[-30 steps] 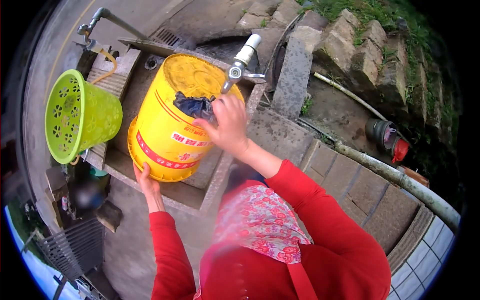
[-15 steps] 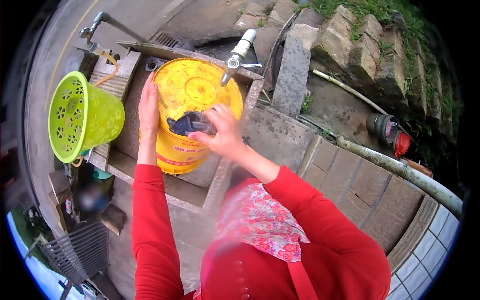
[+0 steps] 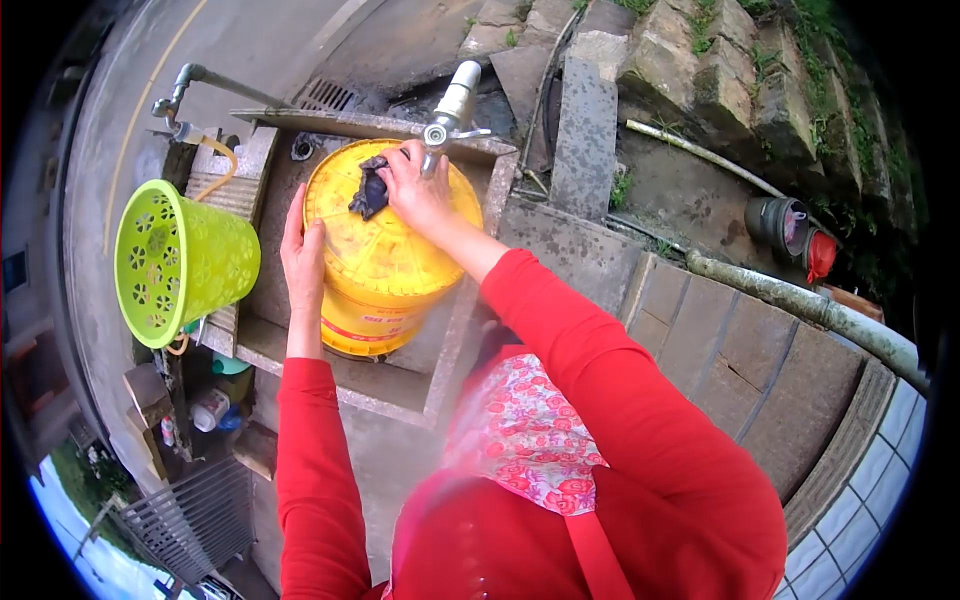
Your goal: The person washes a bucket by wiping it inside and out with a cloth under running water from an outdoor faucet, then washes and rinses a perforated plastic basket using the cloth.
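Observation:
A yellow plastic bucket (image 3: 375, 320) with a yellow lid (image 3: 345, 240) on top stands in a stone sink (image 3: 400, 385). My right hand (image 3: 415, 190) is on the lid below the tap, holding a dark, crumpled cloth (image 3: 370, 188) against its surface. Part of the cloth is hidden under the fingers. Flat against the bucket's left side lies my left hand (image 3: 303, 255), its fingers stretched up along the rim. Dirty smudges show on the lid.
A metal tap (image 3: 452, 110) overhangs the sink. To the left, a green perforated basket (image 3: 220, 250) lies on its side on the ledge, near a second tap (image 3: 180, 120) with a hose. Stone steps (image 3: 700, 90) and a dark bucket (image 3: 775, 225) are at the right.
My right hand and the cloth have moved from the lid's near edge up across to its far part. The bucket has tipped slightly, and my left hand has shifted down a little.

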The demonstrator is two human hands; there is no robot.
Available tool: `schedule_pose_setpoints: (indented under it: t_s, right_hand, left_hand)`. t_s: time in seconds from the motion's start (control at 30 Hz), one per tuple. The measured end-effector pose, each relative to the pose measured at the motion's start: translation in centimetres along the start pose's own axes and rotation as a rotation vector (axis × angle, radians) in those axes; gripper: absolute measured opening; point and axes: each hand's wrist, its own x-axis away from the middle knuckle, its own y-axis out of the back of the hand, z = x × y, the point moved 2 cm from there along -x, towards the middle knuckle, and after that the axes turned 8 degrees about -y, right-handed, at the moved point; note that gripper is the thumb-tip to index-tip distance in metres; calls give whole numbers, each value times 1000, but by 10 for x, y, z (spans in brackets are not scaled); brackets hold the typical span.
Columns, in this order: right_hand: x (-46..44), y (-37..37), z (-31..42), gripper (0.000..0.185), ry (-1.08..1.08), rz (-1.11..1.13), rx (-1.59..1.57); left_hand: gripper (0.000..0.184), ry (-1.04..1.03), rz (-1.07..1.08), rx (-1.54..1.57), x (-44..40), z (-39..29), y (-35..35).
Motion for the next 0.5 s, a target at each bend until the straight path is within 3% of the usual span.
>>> schedule_pose_setpoints:
  t_s: [0.03, 0.1, 0.13, 0.23, 0.3, 0.37, 0.47, 0.5]
  right_hand:
    - [-2, 6, -5, 28, -50, -9, 78]
    - [-7, 14, -16, 27, -415, -37, 79]
    - [-10, 23, -17, 22, -479, 26, 145]
    - [-1, 4, -20, 19, -415, 90, -8]
    - [28, 28, 15, 24, -167, 179, -301]
    - [49, 54, 60, 29, 106, 195, -369]
    - [42, 49, 54, 32, 142, 106, -252]
    - [34, 40, 44, 30, 46, 45, -184]
  left_hand:
    - [48, 3, 1, -12, 2, -2, -3]
    - [47, -37, 9, -86, -1, -3, -16]
    - [47, -97, 25, -184, 0, -3, -24]
    - [43, -148, 40, -246, -4, -8, -40]
    - [42, -109, 50, -151, -5, -7, -33]
    - [41, -95, 89, -100, -6, -4, -26]
    - [41, -88, 143, -35, 1, -7, -17]
    - [41, -93, 146, -38, 3, -6, -14]
